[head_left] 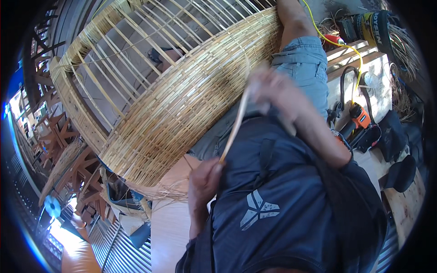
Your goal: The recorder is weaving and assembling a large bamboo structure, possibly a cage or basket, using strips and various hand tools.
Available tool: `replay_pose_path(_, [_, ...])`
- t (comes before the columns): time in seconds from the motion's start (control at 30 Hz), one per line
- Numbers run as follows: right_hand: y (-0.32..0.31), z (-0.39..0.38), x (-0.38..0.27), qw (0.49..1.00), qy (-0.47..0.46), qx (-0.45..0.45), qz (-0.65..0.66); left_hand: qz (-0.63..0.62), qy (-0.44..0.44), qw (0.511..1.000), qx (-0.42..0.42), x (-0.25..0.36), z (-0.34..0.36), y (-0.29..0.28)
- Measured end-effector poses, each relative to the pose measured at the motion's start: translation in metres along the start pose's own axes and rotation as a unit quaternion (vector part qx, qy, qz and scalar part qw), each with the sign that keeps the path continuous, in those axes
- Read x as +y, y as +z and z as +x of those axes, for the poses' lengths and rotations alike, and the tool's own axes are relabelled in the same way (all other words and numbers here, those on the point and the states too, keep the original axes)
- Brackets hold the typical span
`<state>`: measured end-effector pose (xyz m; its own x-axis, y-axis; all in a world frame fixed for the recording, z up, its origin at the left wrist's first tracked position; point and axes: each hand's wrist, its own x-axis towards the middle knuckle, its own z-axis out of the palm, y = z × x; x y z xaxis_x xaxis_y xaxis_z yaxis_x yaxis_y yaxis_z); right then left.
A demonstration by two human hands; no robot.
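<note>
Across my lap lies a woven cane panel [182,100], tightly woven on the near side, with bare spaced rods [114,59] beyond. A long pale cane strip [237,120] curves from the weave down past my right hand to my left. My left hand [205,178] is closed around the strip's lower part, near the panel's lower edge. Raised above my lap beside the strip, my right hand [275,91] is smeared by motion. Its fingers do not show clearly, so I cannot tell whether they grip the strip.
A wooden frame bar [82,107] borders the panel at left, and a wrapped rail [98,29] runs along the far side. Wooden furniture parts [54,136] stand at far left. At right are a yellow cord [359,59], an orange-and-black tool [361,116] and a dark bucket [375,29].
</note>
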<state>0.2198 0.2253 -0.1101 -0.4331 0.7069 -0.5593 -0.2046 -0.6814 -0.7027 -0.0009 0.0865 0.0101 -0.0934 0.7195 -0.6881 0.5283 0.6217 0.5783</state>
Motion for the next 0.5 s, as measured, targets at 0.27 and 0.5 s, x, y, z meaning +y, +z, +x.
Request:
replay_pose_path(0.27, [-0.026,-0.013,-0.013,0.993,0.069,-0.092,-0.041,-0.137,-0.027,0.989,0.051,-0.029,0.018,0.01])
replay_pose_path(0.5, [0.034,-0.008,0.014,0.97,0.082,-0.222,0.052,-0.134,0.019,0.99,0.042,0.005,0.059,0.027])
